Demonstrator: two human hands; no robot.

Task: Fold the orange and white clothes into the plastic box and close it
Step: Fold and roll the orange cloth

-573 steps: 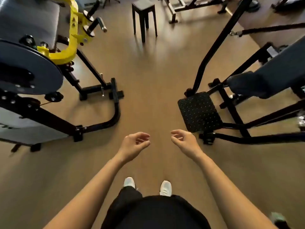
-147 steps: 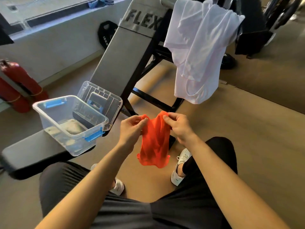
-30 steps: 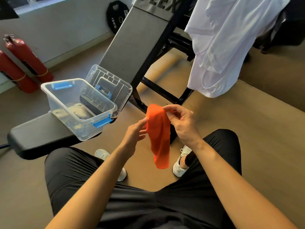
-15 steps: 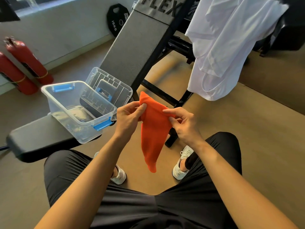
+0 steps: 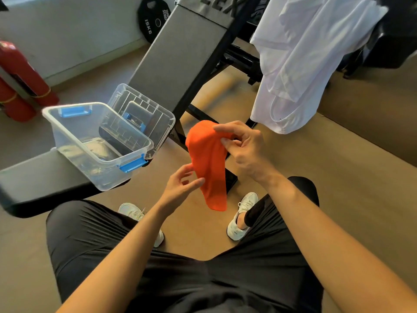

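An orange cloth (image 5: 208, 163) hangs folded over in mid-air in front of me. My right hand (image 5: 244, 146) pinches its top fold between thumb and fingers. Lower down, my left hand (image 5: 180, 188) touches the cloth's left edge with relaxed, nearly straight fingers. A white garment (image 5: 300, 59) is draped over gym equipment at the upper right. The clear plastic box (image 5: 74, 134) with blue latches stands open on the bench seat (image 5: 40, 177) to my left. Its clear lid (image 5: 158, 116) leans upright behind the box, against the bench's backrest.
The grey inclined backrest (image 5: 180, 55) rises behind the box on a black frame. Red fire extinguishers (image 5: 20, 82) stand at the far left by the wall, and a 15 kg weight plate (image 5: 153, 21) leans there too. My legs and white shoes are below the hands.
My left hand has let go of the cloth's top and dropped to its lower left edge. The right hand now holds the top fold alone.
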